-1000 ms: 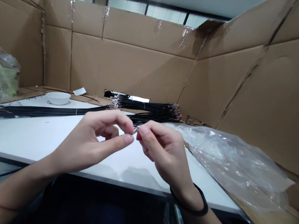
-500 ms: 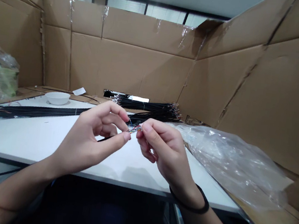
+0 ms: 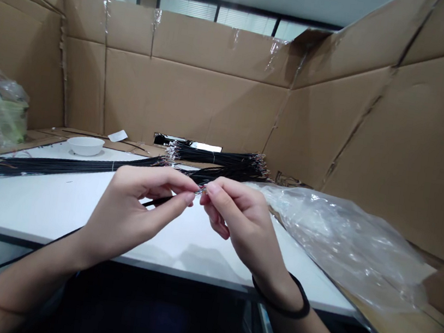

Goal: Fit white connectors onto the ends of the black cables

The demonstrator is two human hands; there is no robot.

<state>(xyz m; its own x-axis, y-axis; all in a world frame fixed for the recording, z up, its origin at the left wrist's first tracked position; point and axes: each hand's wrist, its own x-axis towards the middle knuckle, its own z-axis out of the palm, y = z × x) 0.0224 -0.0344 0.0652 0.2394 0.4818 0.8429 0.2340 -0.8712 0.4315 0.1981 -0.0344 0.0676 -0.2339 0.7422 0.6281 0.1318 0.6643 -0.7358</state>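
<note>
**Pinch grip above near edge**

Observed: left hand (image 3: 132, 214) and right hand (image 3: 238, 224) meet over the tabletop's (image 3: 55, 204) near edge, each pinching the tip of one thin black cable (image 3: 157, 200). Cable bundles (image 3: 215, 157) lie along the far edge.

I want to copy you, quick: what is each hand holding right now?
Left hand: closed, pinching the thin black cable.
Right hand: closed, pinching the cable's wire ends.
</note>
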